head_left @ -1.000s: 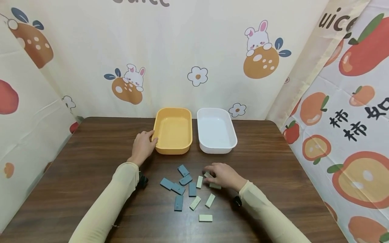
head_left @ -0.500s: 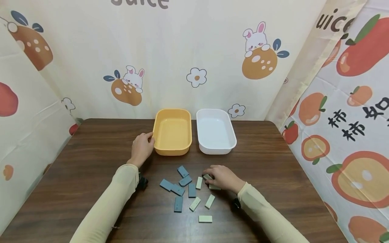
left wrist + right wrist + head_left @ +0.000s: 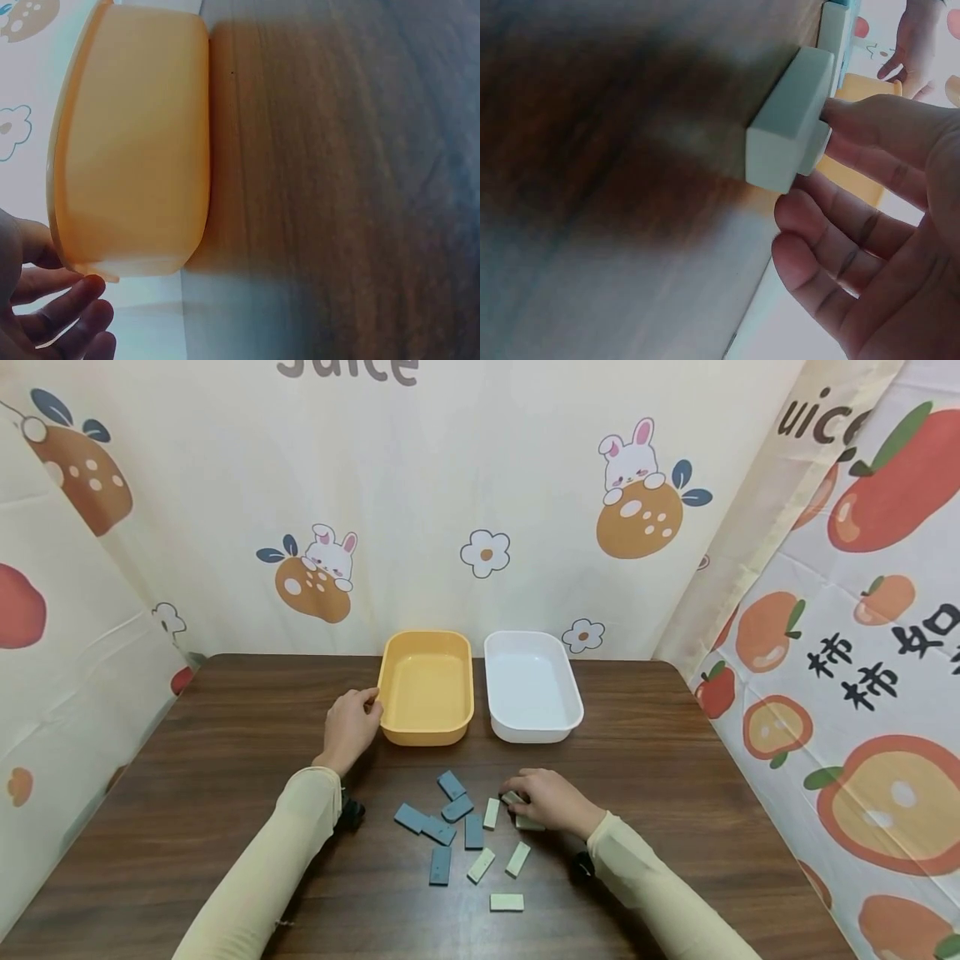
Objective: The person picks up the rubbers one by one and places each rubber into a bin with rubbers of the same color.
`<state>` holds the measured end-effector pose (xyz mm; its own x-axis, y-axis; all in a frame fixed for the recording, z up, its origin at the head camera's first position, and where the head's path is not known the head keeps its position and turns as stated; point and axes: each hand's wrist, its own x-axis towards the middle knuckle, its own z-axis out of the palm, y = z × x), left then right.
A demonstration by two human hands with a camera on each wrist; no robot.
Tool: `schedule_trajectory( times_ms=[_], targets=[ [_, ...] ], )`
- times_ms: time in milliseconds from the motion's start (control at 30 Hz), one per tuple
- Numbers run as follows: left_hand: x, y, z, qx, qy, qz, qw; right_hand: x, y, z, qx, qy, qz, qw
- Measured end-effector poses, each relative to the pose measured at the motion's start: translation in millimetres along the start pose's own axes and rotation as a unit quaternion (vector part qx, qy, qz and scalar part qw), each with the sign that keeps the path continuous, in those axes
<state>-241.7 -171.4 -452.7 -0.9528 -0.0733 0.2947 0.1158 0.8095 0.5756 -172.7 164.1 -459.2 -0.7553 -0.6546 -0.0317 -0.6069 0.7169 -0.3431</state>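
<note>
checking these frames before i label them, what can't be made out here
- Head view: the right hand covers the pale green blocks under it; their number is hidden.
- Right wrist view: table blurred.
- Left wrist view: the yellow tray shows only its outside wall; left hand cut by the edge.

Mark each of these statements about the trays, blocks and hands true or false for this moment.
1. The left hand touches the yellow tray. True.
2. The white tray holds several blocks. False: it has nothing in it.
3. The right hand pinches a pale green block that lies on the table. True.
4. The yellow tray stands to the right of the white tray. False: it stands to its left.
5. The dark blue blocks lie mostly to the left of the pale green ones. True.
</note>
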Motion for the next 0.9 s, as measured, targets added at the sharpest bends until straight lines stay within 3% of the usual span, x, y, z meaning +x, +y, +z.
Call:
schedule_trajectory(
  times_ms=[233,533,900],
  targets=[
    [-0.5,-1.1,-1.4,-0.005,-0.006,0.001,1.0,-0.5,2,-4,0.035,0.007,0.0,0.9993],
    [0.4,0.0,-1.5,-0.004,-0.005,0.003,1.0,-0.9,1,-13,0.036,0.039,-0.013,0.9985],
    [1.3,-1.7,-0.7,-0.011,-0.009,-0.003,0.9999,1.7,1,-30,0.038,0.048,-0.005,0.9981]
  ],
)
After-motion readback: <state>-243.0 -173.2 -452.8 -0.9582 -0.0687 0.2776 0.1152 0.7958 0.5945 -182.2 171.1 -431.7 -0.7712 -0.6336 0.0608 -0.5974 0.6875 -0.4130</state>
